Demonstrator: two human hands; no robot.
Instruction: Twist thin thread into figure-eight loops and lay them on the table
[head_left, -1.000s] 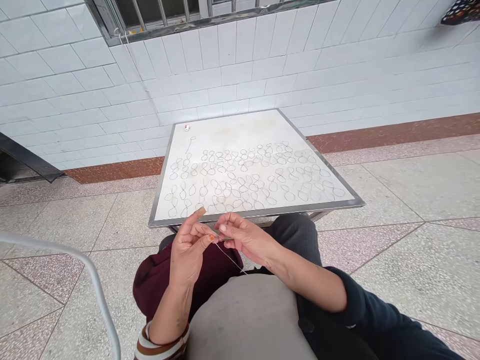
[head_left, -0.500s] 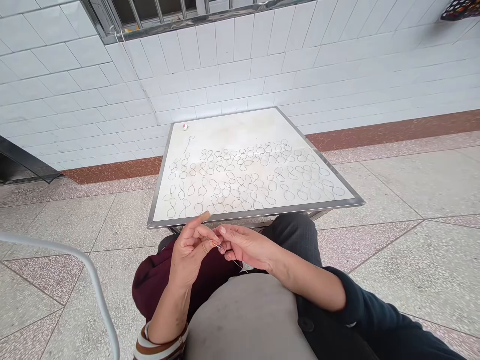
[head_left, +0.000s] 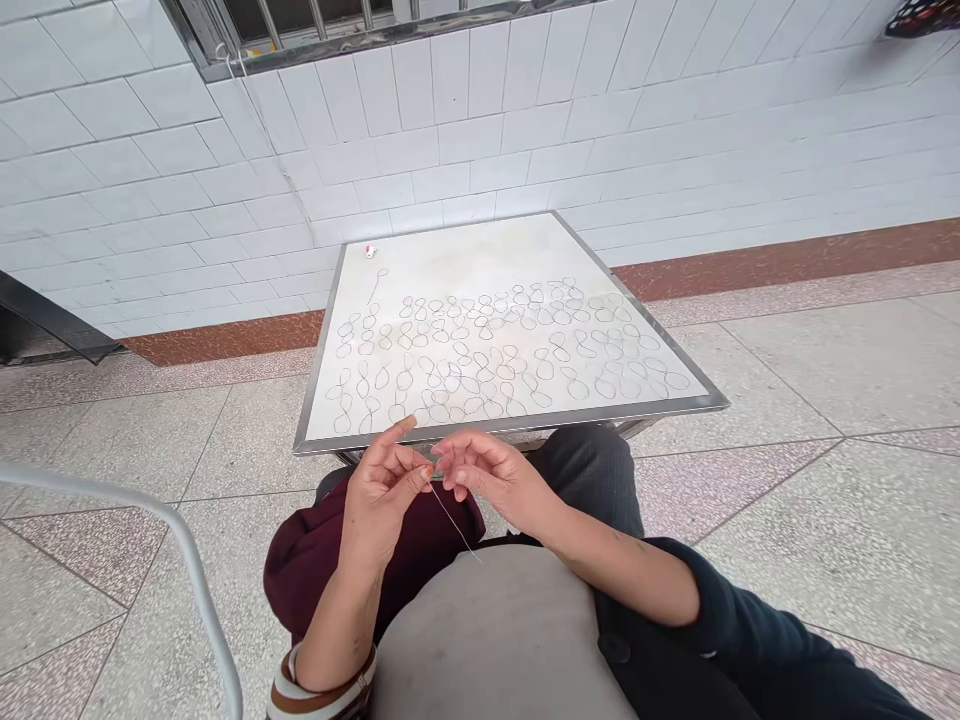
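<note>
Between thumb and forefinger, my left hand [head_left: 382,490] pinches a thin wire [head_left: 454,522], with a small orange spot showing at the fingertips. The wire's free end slants down to the right, over my lap to the grey shirt front. My right hand [head_left: 495,482] meets the left fingertips from the right, its fingers curled around the wire's upper part; the exact grip is partly hidden. Both hands are just off the near edge of a white table [head_left: 465,250] with a metal rim. Several thin twisted wire loops [head_left: 486,375] lie spread over it, many shaped like a figure eight.
A small white and red object [head_left: 370,252] sits at the table's far left corner. Behind the table is a white tiled wall [head_left: 450,130] with a barred window. A pale curved tube [head_left: 184,535] stands at my left, over the speckled floor [head_left: 255,440].
My right hand has turned and its fingers have lifted and loosened beside the left fingertips. The wire's free end now hangs more steeply and shows more clearly. My left hand stays nearly still.
</note>
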